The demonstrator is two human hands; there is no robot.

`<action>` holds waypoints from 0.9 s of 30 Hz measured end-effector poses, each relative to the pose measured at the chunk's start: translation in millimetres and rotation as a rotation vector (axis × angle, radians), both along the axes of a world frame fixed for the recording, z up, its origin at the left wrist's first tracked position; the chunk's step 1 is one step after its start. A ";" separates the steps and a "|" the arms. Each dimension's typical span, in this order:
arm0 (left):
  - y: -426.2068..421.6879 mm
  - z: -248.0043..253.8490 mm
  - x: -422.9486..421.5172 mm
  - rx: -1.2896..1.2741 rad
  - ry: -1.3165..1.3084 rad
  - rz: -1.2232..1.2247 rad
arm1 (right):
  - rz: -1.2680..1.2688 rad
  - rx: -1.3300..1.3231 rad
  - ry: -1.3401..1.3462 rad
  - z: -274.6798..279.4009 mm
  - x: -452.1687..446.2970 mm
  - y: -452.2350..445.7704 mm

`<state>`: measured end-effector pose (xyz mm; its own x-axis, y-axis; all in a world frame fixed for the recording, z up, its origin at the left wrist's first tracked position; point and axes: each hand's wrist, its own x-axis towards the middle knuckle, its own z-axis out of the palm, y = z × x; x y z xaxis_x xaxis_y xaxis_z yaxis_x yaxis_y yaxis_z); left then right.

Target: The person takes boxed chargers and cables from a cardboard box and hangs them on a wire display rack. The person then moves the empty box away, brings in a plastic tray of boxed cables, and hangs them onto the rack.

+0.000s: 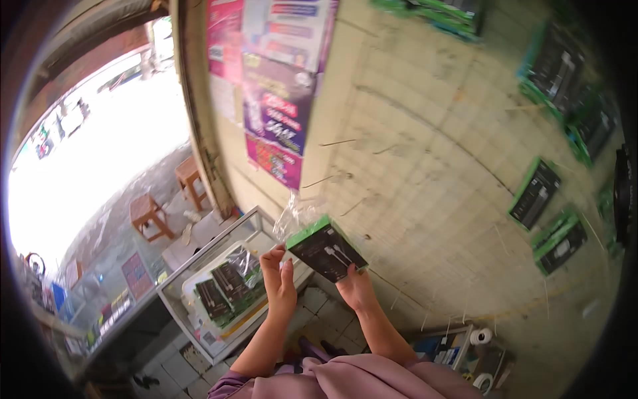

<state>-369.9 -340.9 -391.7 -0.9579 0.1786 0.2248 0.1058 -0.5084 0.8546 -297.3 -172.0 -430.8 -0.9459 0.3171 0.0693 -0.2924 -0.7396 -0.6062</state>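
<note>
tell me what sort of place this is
Likely a small shop, perhaps for phone accessories: the held box pictures a cable, similar boxes hang on the wall, and a glass display case stands nearby.

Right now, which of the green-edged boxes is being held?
The box in the right hand, angled up in front of the body; the wall boxes and glass-case boxes are not in hand.

Both hands [282,282] close together, forearms [385,338] outstretched
</note>
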 end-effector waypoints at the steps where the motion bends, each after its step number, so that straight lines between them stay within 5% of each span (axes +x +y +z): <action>1: 10.0 4.5 -1.7 0.037 -0.024 -0.071 | -0.024 0.083 0.031 8.8 13.9 8.9; 8: 91.3 112.6 42.0 0.198 0.067 -0.169 | -0.207 0.189 0.024 24.5 118.4 69.0; 10: 105.4 129.1 55.3 0.163 0.211 -0.327 | -0.285 0.413 -0.060 43.6 148.4 83.1; 16: 154.0 170.7 110.1 0.100 0.320 -0.682 | -0.535 0.834 0.035 193.8 202.3 79.5; 22: 179.2 196.6 132.3 -0.020 0.546 -0.702 | -0.811 1.372 -0.156 244.7 234.4 95.7; 27: 186.5 241.0 135.9 -0.058 0.619 -0.677 | -1.000 1.481 -0.272 274.9 248.6 105.6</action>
<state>-234.0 -154.4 -150.6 -0.3566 0.6843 0.6360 0.2483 -0.5869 0.7706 -48.8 -66.3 -155.9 -0.4885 0.5393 0.6859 -0.0307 0.7750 -0.6312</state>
